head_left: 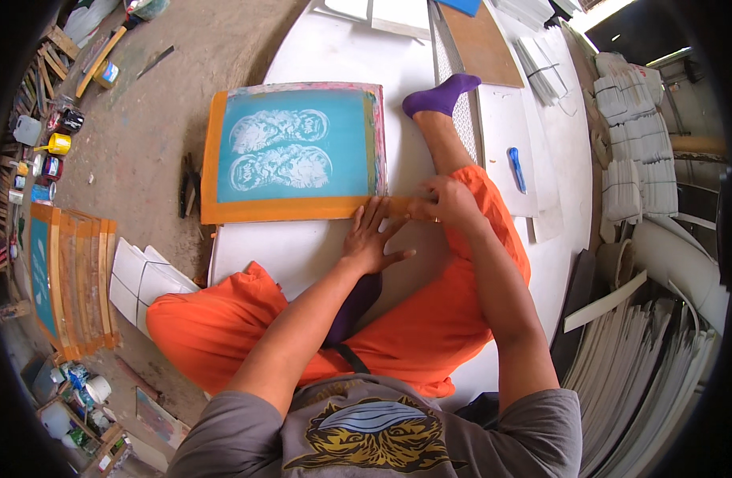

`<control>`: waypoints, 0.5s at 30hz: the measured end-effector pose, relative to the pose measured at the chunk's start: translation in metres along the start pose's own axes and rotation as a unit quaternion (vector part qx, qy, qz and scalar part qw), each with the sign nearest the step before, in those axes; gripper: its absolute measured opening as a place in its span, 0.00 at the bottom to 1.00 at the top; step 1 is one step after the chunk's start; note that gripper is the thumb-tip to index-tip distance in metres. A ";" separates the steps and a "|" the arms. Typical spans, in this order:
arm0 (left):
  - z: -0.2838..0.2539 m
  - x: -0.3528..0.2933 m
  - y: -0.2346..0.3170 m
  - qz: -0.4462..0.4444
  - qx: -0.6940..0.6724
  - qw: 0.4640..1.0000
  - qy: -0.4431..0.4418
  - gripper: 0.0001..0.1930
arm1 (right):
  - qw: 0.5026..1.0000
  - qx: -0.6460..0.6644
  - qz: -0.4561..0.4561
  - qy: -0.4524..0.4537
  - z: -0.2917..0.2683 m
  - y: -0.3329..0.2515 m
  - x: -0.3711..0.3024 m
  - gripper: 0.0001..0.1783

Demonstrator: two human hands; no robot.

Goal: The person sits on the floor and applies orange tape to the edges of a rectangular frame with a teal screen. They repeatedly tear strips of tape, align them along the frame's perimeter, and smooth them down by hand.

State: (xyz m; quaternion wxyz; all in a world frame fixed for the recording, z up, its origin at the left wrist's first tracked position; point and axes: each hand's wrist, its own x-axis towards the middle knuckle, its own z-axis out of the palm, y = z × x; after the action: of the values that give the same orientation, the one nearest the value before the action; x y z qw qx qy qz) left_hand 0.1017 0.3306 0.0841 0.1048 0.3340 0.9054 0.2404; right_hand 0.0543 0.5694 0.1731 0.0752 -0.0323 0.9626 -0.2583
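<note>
A silkscreen frame (294,153) lies on the white table, its teal mesh showing two pale shoe-sole-shaped prints. Orange-brown tape (286,210) covers its left and near edges. Paint stains mark the bare far and right edges. With fingers spread, my left hand (368,237) rests on the near taped edge close to its right corner. A strip of tape runs on past that corner toward my right hand (446,203). That hand is slightly blurred, its fingers closed around the strip's end above my orange trouser leg.
A blue cutter knife (516,170) lies on the table at right. Tied white sheet bundles (541,68) and a brown board (481,40) sit farther back. More taped frames (75,279) stand at left, near paint pots (59,144). My purple-socked foot (442,95) rests beyond the right hand.
</note>
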 end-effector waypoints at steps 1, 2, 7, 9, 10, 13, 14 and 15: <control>-0.001 0.000 -0.001 0.001 0.002 1.000 -0.006 0.46 | 0.997 0.059 0.041 0.024 -0.001 0.007 0.007 0.20; -0.001 0.000 -0.002 0.001 0.003 1.000 -0.012 0.45 | 0.998 0.019 0.048 0.033 -0.002 0.013 0.016 0.18; -0.002 -0.001 -0.003 0.016 -0.007 1.000 -0.018 0.43 | 0.965 -0.230 0.022 -0.125 0.000 0.020 0.061 0.11; -0.005 -0.001 -0.004 0.026 -0.019 0.999 -0.006 0.42 | 0.937 -0.282 -0.007 -0.206 0.008 0.012 0.072 0.11; -0.005 0.000 -0.004 0.030 -0.022 0.999 -0.006 0.41 | 0.932 -0.285 0.000 -0.225 0.012 0.009 0.076 0.11; -0.007 -0.001 -0.005 0.037 -0.028 0.999 -0.001 0.41 | 0.907 -0.307 0.017 -0.286 0.018 0.001 0.085 0.11; -0.009 -0.001 -0.005 0.040 -0.025 0.999 0.004 0.41 | 0.898 -0.317 0.022 -0.306 0.017 -0.001 0.087 0.11; -0.011 -0.001 -0.004 0.044 -0.023 0.999 0.010 0.41 | 0.891 -0.317 0.020 -0.323 0.016 0.002 0.089 0.11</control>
State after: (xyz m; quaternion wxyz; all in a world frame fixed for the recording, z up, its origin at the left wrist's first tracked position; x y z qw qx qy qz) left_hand 0.0962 0.3230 0.0914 0.0930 0.3683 0.8853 0.2683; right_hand -0.0308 0.5540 0.1469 0.3729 -0.1166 0.9164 0.0870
